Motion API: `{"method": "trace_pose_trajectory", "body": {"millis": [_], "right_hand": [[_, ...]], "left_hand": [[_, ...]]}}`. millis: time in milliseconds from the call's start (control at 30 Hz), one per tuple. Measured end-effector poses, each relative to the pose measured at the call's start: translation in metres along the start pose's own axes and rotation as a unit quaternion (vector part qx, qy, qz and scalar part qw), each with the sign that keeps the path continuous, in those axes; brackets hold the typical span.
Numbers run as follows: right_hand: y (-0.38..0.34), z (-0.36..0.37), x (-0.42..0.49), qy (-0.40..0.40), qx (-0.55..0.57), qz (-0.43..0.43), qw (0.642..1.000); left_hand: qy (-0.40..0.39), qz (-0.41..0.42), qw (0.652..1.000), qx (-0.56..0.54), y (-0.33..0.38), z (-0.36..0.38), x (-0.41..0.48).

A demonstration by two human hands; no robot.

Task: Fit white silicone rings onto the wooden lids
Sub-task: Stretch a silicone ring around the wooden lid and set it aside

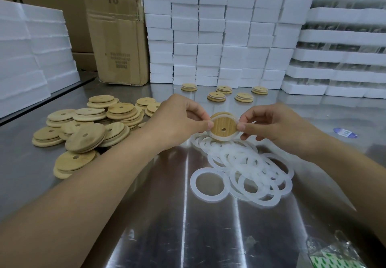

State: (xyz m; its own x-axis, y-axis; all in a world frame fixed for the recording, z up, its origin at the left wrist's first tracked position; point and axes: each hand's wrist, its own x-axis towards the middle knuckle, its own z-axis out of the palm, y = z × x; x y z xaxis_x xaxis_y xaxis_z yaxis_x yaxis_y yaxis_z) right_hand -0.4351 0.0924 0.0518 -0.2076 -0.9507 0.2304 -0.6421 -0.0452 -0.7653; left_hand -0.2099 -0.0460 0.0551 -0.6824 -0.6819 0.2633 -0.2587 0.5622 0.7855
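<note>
Left hand [177, 119] and right hand [269, 125] pinch wooden lid [221, 126], ring [221, 138] seemingly on; cardboard box [119, 37] interior unseen.

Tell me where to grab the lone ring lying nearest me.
Pinch the ring by its left band from above, one fingertip inside the hole, thumb outside. It lies flat on the table, so only the thin band offers a hold; the ring pile crowds its right side, while the left is free.

The person's left hand [177, 121] and right hand [271, 125] are bare, with short, plain fingernails [210, 124]. The left forearm [94, 184] and right forearm [344, 173] are bare and smooth along all that shows.
</note>
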Motion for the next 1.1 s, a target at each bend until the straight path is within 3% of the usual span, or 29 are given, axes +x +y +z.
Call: {"method": "trace_pose_trajectory", "body": {"millis": [300,433,967,1100], "right_hand": [[0.004,0.002,0.001,-0.002,-0.034,-0.012,0.999],[0.003,0.007,-0.001,-0.029,-0.116,-0.006,0.993],[-0.007,0.020,-0.003,0.041,-0.037,-0.004,0.998],[-0.017,0.021,-0.004,0.077,0.008,-0.052,0.996]], "left_hand": [[-0.005,0.014,0.999,0.030,-0.004,-0.002,0.002],[0.003,0.014,0.998,0.055,-0.007,-0.001,0.001],[-0.046,0.000,0.999,0.018,0.003,-0.001,-0.002],[-0.025,0.016,0.999,0.028,0.008,0.000,-0.004]]}}
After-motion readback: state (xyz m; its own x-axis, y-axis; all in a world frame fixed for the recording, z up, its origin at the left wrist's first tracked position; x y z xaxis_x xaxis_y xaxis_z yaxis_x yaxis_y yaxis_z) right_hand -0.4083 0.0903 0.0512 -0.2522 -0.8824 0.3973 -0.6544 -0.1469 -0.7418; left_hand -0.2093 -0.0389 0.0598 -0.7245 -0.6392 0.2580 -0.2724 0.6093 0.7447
